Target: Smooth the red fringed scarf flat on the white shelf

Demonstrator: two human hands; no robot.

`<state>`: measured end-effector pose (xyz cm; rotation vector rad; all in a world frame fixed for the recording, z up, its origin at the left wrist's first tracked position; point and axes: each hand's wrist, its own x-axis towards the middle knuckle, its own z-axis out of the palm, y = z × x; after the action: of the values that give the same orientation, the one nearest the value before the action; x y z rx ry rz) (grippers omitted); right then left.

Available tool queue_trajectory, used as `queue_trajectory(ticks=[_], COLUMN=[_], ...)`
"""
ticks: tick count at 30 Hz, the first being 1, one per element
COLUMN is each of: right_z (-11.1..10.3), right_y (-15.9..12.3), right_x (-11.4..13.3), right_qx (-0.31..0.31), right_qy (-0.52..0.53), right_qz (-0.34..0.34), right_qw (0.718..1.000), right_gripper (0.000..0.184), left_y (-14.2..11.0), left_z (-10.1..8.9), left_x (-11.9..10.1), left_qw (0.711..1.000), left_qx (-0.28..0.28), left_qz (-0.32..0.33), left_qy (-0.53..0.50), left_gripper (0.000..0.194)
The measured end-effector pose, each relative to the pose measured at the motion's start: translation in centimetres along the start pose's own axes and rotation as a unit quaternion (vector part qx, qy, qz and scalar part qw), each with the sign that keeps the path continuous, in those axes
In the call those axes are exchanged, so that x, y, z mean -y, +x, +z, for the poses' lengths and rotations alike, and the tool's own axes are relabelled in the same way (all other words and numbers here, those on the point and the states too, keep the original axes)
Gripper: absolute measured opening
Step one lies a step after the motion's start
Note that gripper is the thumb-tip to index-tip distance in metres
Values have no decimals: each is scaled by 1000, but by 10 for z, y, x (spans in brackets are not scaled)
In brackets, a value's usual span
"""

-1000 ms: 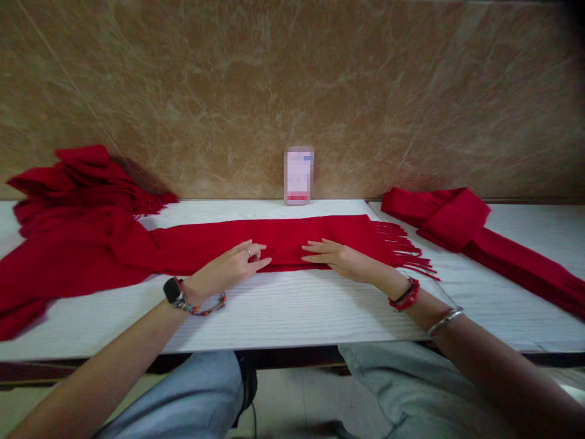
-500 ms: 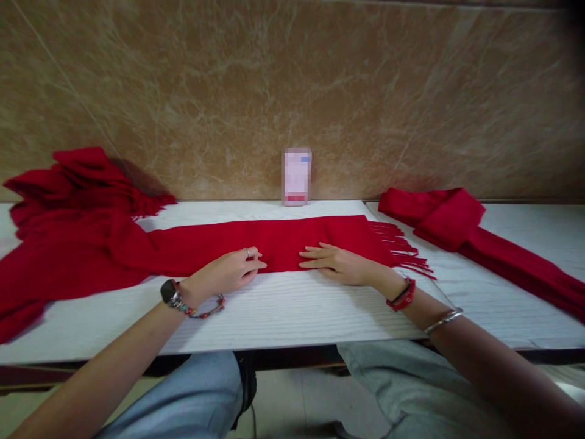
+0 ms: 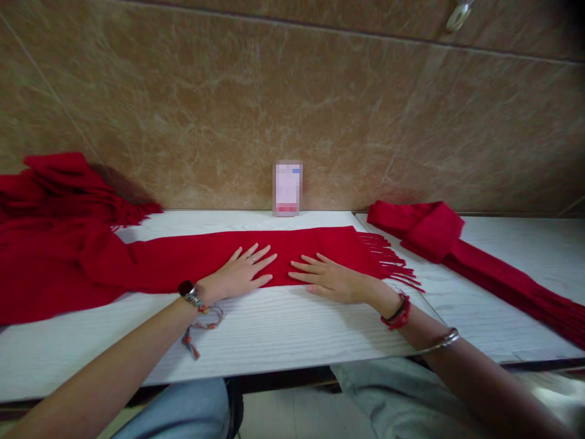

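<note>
Blue trouser leg [image 3: 178, 414]: under the table's near edge, a grey-green leg [image 3: 384, 390] to its right.
Table [image 3: 269, 335]: white, with wood-like grain.
Left wrist: dark watch [image 3: 186, 289] and beaded bracelet [image 3: 214, 318], one end dangling.
Right wrist: red band [image 3: 398, 314]; silver bangle [image 3: 445, 339] further up the arm.
Left hand [image 3: 240, 274]: palm down on the scarf, fingers open and spread, ring on one.
Right hand [image 3: 336, 280]: palm down near the scarf's near edge, fingers straight and slightly parted, gripping nothing.
Scarf [image 3: 281, 247]: red, flat along the table before the person, fringe to the right, looser folds to the left.
Second scarf [image 3: 434, 235]: right, folded over itself, apart.
Red heap [image 3: 68, 183]: far left, crumpled, against the wall.
Pale oblong [image 3: 287, 189]: upright at the wall, face pixelated.
Wall [image 3: 219, 110]: brown, marbled.
</note>
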<state>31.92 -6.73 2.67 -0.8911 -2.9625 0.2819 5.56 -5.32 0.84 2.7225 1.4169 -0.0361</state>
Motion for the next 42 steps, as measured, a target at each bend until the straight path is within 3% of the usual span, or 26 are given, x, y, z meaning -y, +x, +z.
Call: queue_trajectory(ticks=[4,6,12,18,21,23,26,29,31,35,39,42], right_z=[-8,-7,9,13,6,-3,-12,-9,-2,10,11,5], right_y=[5,8,5,-28,-37,-28,3,32,39,18,-18,-30], right_x=[-5,-9,-22,-51,-63,-65,-59,-55,-61,-89,-115,-120], right_qx=[-106,-127,-17,0,-19,-63,-110,-82,-62,-61,-49,-42], right_qy=[-5,-41,-119,-127,-138,-145,-142,-122,-109,-143,-182,-191], right_qz=[110,164,191,195,204,207,204,195,203,257,292,311], right_qw=[988,977,974,973,969,966,962,970,971,954,938,930], right_gripper=[53,55,57,50,45,46,51,53,52,50,42,39], left_y=[-2,-1,4,3,4,12,32,54,63,66,63,63], left_z=[-4,-5,0,-1,-12,-21,-30,-24,-14,0,-1,-3], left_x=[-2,-4,1,4,4,1,-8,-16,-17,-13,-13,-14], left_qw=[1000,999,998,998,998,996,999,998,998,997,997,997], left_qx=[-17,-32,-15,-12,33,50,-4,-62,-70,-71,-78,-76], left_qz=[-4,-18,-55,-54,-57,-62,-38,4,3,-11,-7,-10], left_qy=[-5,-1,5,3,-21,-33,-18,-3,-2,0,4,-2], left_gripper=[57,53,55,57,59,59,56,54,55,55,55,56])
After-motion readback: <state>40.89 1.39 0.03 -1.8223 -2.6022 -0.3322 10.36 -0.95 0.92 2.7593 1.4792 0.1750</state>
